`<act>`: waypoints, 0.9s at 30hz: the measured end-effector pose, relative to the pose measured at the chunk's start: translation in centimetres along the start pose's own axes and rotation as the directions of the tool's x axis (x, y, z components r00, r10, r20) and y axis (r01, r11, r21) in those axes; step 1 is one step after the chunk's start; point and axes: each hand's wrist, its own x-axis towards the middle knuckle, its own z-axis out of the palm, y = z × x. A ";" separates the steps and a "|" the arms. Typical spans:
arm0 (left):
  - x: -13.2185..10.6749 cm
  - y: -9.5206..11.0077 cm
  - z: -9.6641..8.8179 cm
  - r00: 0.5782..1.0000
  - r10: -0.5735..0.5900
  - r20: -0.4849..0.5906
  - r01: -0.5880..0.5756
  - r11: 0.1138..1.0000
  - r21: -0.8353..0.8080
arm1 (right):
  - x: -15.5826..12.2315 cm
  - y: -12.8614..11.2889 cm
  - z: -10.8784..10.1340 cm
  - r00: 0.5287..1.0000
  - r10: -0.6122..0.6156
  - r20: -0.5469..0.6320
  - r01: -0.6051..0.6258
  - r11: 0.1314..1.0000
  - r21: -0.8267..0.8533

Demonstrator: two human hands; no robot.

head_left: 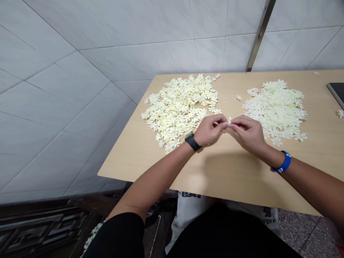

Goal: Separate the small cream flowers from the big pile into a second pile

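Note:
Between my two hands, over the middle of the table, is one small white artificial flower [229, 121]. My left hand [211, 128] pinches it from the left with thumb and forefinger. From the other side, the fingertips of my right hand [248, 132] pinch it too, so both hands nearly meet. A large pile of flowers with yellow centres [180, 107] spreads beside and behind my left hand. Behind my right hand lies a heap of flat, pale petal pieces [279, 107]. How the held flower's parts fit together is too small to tell.
The light wooden table [166, 172] stands against a tiled wall [182, 53]. A metal strip [259, 36] runs down that wall. A dark flat device [337, 92] lies at the right edge. One loose flower piece [239, 97] sits between the piles.

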 end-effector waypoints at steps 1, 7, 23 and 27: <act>0.0 -0.1 -0.1 1.000 0.003 0.001 -0.003 1.000 0.003 | 0.0 0.0 0.0 1.000 -0.001 0.000 0.001 1.000 0.004; 0.2 -0.4 -0.4 1.000 -0.017 0.014 0.018 0.999 -0.029 | 0.1 0.6 0.1 0.999 0.006 0.033 -0.006 1.000 -0.005; 1.0 -1.3 -1.2 0.960 -0.166 -0.227 0.185 0.980 0.067 | 1.2 2.5 -0.4 0.925 0.146 -0.350 -0.208 0.967 -0.146; 0.8 -1.2 -0.8 0.967 -0.190 -0.169 0.205 0.976 0.077 | 0.9 2.0 -0.5 0.934 -0.014 -0.357 -0.085 0.962 -0.259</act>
